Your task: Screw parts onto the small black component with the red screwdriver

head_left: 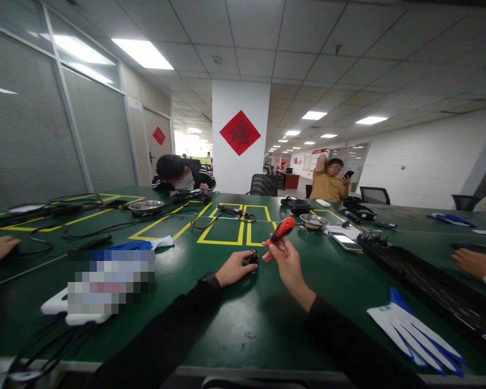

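Note:
Near the middle of the green table, my left hand pinches a small black part whose exact kind is too small to tell. My right hand is closed on a screwdriver with a red and black handle. The handle points up and to the right, while the shaft slants down toward the black part. Whether the tip touches that part cannot be made out. A dark band sits on my left wrist.
A blue and white glove lies at the right, beside a long black tray. A phone and a metal bowl stand farther back. To the left are a white power strip and cables. Other people's hands rest at both sides.

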`<state>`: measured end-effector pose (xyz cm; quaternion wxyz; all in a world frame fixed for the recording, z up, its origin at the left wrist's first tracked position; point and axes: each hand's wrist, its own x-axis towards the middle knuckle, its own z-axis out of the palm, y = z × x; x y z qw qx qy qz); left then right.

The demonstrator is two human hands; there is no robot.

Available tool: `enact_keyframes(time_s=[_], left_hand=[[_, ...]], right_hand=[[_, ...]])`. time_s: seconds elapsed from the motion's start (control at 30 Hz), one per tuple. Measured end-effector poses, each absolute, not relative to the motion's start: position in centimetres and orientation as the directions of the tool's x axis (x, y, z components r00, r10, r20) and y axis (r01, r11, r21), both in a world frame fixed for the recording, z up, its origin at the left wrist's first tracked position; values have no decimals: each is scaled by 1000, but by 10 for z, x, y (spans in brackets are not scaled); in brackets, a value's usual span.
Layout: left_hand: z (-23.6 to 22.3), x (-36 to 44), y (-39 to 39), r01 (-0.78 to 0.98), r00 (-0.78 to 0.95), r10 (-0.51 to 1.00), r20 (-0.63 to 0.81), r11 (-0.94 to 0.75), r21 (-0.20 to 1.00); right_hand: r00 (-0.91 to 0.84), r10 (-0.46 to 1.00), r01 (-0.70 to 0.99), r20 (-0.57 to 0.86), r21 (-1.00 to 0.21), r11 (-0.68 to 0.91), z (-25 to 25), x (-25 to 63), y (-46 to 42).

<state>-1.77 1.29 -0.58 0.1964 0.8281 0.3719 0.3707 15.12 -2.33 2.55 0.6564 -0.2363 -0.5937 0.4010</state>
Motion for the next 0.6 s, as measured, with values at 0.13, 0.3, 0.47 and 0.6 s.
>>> enact_keyframes(time_s=[0.13, 0.3, 0.47, 0.6], left_hand=[[-5, -17, 12, 473, 452, 763, 462, -644, 601], [-5, -17, 13, 473, 449, 763, 465, -644, 601], [-5, -17, 13, 466, 450, 765, 461, -642, 609], [-4, -17, 12, 460, 453, 769, 452, -636, 620]], right_hand=[[37, 820, -253, 572, -788, 561, 23, 152, -19], [-1, 812, -277, 584, -780, 561, 24, 152, -23], [-67, 787, -264, 613, -772, 578, 27, 152, -27], [-23, 803, -230, 596, -785, 576, 25, 150, -25]])
